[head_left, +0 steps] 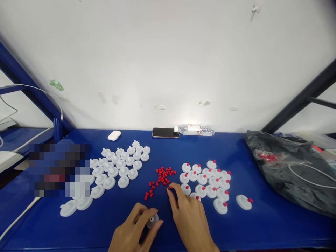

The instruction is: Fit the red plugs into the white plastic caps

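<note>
Near the front of the blue table, my left hand (136,225) is closed around one white plastic disc with a nozzle (153,221), its nozzle turned toward me. My right hand (187,213) reaches to the near edge of a loose pile of small red caps (163,175), thumb and forefinger pinched on a red cap (169,188). Left of the pile lie several white discs without caps (112,172), nozzles up. To the right are several discs with red caps on their nozzles (211,191), one partly hidden behind my right hand. A single capped disc (244,202) lies apart from them.
Along the wall stand a white case (114,135), a phone (164,132) and a clear water bottle (195,130) lying on its side. A dark plastic bag (296,175) with a white cable covers the right end. Blue metal posts frame the left; part there is pixelated.
</note>
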{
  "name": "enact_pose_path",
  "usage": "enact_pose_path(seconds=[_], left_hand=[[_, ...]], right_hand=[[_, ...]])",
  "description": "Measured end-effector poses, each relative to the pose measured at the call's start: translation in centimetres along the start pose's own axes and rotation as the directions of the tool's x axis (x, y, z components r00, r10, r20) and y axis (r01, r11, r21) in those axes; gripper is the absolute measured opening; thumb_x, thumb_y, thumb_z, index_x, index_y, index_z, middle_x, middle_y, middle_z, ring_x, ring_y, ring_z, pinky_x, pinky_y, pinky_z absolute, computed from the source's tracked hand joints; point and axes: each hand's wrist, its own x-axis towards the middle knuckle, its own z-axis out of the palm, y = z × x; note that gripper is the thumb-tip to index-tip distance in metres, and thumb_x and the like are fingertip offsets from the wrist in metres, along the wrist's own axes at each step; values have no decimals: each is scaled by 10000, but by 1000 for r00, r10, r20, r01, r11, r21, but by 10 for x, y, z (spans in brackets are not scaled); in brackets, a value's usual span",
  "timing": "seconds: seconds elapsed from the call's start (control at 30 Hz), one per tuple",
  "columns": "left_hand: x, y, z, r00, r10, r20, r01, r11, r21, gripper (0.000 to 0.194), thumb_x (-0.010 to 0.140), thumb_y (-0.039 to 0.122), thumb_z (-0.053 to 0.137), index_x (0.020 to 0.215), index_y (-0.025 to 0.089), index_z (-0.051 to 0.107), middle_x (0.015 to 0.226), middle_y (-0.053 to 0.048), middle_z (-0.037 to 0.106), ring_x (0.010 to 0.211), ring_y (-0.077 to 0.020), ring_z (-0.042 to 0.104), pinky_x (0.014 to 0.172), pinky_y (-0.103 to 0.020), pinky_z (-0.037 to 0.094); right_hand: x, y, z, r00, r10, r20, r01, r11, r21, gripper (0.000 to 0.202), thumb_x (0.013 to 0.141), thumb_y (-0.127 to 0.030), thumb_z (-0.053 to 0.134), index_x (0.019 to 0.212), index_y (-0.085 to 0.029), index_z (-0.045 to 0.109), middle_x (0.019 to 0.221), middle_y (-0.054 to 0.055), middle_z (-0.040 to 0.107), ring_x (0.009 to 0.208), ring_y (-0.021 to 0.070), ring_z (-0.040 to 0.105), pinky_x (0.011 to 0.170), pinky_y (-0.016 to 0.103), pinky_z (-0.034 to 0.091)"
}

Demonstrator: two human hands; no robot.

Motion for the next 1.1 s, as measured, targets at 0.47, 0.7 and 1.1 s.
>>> enact_pose_path(seconds=[0.47,0.7,1.1], left_hand=[[0,1,9,994,-43,-103,43,999,1,284,1054,463,543,1220,328,728,1125,-16,739,590,-90,667,597,-214,588],[-1,4,9,980,-184,-82,181,983,-42,419,981,483,660,1303,225,726,709,43,696,513,-113,601,601,-222,587],[3,9,6,939,-344,28,345,934,-95,480,890,375,737,1355,257,717,597,86,642,511,-128,575,599,-236,522]], right_hand=[[-7,-5,-13,1000,-25,18,11,833,553,170,1064,-294,592,1159,-274,731,912,-36,824,625,117,760,644,188,589],[-5,-10,-24,992,-122,42,51,671,739,161,985,-183,705,1068,-261,819,1056,15,814,910,154,780,793,206,602],[-5,-9,-20,980,-163,113,33,698,715,238,989,-141,677,1081,-300,828,1083,-17,803,918,137,762,792,212,560]])
